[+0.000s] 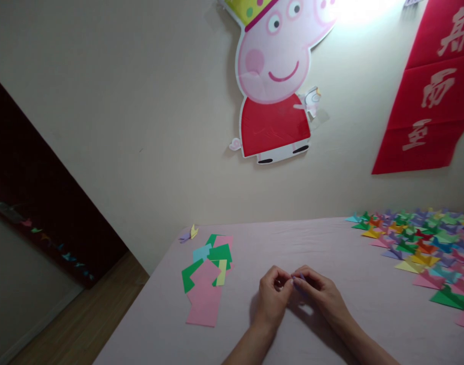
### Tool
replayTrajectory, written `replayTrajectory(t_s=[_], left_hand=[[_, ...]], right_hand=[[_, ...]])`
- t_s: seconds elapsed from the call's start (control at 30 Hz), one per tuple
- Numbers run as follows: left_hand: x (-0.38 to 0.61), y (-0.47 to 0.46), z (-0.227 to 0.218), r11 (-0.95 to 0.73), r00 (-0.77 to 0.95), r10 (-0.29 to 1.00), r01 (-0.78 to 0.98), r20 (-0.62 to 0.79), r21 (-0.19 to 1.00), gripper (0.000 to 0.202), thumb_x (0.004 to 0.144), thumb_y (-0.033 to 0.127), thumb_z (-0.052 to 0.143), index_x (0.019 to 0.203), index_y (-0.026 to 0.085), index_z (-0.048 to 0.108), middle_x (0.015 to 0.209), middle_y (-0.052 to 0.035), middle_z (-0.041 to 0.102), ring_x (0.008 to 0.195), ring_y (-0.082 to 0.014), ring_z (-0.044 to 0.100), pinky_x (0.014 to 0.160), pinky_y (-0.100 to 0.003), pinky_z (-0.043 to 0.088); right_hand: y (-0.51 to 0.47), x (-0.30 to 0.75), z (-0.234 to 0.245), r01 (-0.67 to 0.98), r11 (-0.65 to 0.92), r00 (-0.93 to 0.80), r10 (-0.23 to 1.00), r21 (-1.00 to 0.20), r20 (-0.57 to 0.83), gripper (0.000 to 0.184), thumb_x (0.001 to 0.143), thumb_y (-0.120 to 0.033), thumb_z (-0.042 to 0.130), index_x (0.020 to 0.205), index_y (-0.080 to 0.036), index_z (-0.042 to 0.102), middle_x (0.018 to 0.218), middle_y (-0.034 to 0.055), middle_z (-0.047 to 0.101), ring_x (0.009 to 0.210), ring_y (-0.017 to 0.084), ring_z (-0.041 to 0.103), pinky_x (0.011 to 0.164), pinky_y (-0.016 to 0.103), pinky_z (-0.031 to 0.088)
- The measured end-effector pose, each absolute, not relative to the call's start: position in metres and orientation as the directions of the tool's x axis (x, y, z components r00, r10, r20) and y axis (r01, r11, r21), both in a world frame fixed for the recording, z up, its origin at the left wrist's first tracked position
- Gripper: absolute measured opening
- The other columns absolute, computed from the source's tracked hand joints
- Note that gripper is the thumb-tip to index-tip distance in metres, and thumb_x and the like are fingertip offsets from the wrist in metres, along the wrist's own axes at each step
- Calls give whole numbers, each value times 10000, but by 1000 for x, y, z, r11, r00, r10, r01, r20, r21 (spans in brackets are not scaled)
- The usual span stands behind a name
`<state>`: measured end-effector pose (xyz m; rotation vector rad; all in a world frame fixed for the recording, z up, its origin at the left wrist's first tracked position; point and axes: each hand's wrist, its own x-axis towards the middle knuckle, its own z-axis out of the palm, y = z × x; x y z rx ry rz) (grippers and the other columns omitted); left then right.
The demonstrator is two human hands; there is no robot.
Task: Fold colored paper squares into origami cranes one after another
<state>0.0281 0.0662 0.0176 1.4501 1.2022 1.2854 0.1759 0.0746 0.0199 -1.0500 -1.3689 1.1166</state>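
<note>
Near the front middle of the table, my left hand [273,296] and my right hand [323,293] meet at the fingertips. Between them is a small purple folded paper [302,278], mostly hidden by my fingers. The thumb and forefinger of each hand are pinched on it. To the left lies a loose spread of coloured paper sheets [205,299] in pink, green, light blue and pale yellow, overlapping one another. On the right, many folded paper figures [422,258] in mixed colours stand in close rows.
A pale pink cloth covers the table [148,314], which meets the wall at the back. Purple and yellow folded papers [188,234] sit at its far left corner. A pig cutout [275,121] and a red banner [418,101] hang on the wall. A dark door [45,177] stands left.
</note>
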Motion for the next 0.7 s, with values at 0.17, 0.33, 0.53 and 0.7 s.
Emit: replayTrajectory(t_s=[0.17,0.33,0.53,0.7], left_hand=[[29,64,19,-243,10,969,186,246,952,92,783,210,626,699,191,594,706,19,579,704,-146,511,697,-256,394],[31,61,20,-238,19,971,204,239,950,96,792,202,623,705,192,582,699,22,575,681,-141,499,661,-249,390],[33,57,24,-191,76,981,190,179,963,15,779,202,600,773,193,590,718,32,561,657,-128,480,622,-232,386],[31,56,26,-184,79,982,184,172,965,76,792,237,564,731,196,581,696,29,543,663,-135,472,626,-242,369]], right_hand=[[75,176,19,-9,178,-76,981,-984,179,412,683,-588,742,655,-178,714,722,51,651,726,227,600,673,324,483],[75,176,21,-76,120,-90,988,-990,127,387,684,-562,750,653,-181,685,690,17,604,688,190,552,624,283,449],[73,175,19,-90,75,-100,991,-993,84,386,710,-550,740,646,-177,663,654,1,572,654,168,511,605,271,420],[73,175,20,-69,64,-105,992,-996,71,410,704,-574,740,640,-177,661,639,1,575,641,168,506,599,273,415]])
